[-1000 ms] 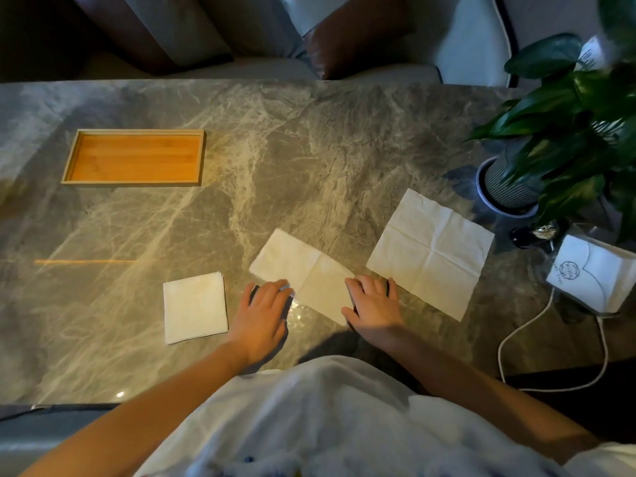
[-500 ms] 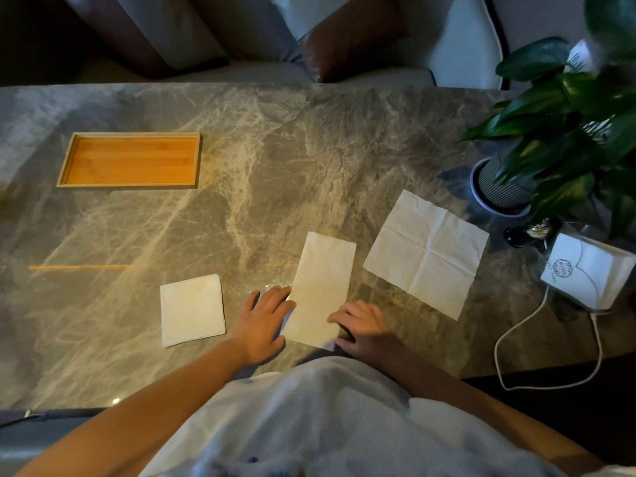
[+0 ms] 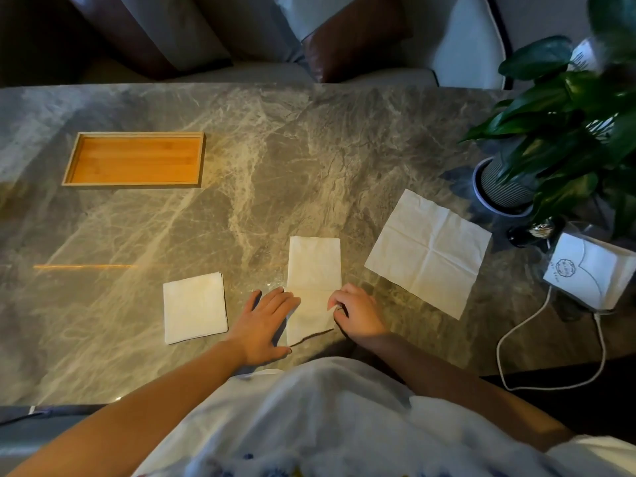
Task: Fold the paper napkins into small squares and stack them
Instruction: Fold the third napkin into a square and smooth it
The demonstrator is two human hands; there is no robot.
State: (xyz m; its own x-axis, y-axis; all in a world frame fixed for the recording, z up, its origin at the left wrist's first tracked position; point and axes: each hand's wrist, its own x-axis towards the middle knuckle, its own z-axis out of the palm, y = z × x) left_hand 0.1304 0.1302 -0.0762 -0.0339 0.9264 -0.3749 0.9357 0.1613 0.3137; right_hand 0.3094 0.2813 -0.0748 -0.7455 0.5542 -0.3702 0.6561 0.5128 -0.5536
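A half-folded white napkin [image 3: 314, 270] lies as a tall rectangle on the marble table, straight in front of me. My left hand [image 3: 265, 321] rests flat at its lower left edge, fingers spread. My right hand [image 3: 358, 311] pinches the napkin's lower right edge, and that near end lifts slightly off the table. A small stack of folded square napkins [image 3: 194, 307] sits to the left. An unfolded napkin [image 3: 428, 251] with crease lines lies flat to the right.
A wooden tray [image 3: 134, 159] stands at the back left. A potted plant [image 3: 509, 180] and a napkin pack in clear wrap [image 3: 588, 270] crowd the right edge, with a white cable [image 3: 516, 328] looping near the front.
The half-folded napkin has turned from slanted to upright. My right hand has moved to its lower right edge and taken hold. My left hand stayed beside it.
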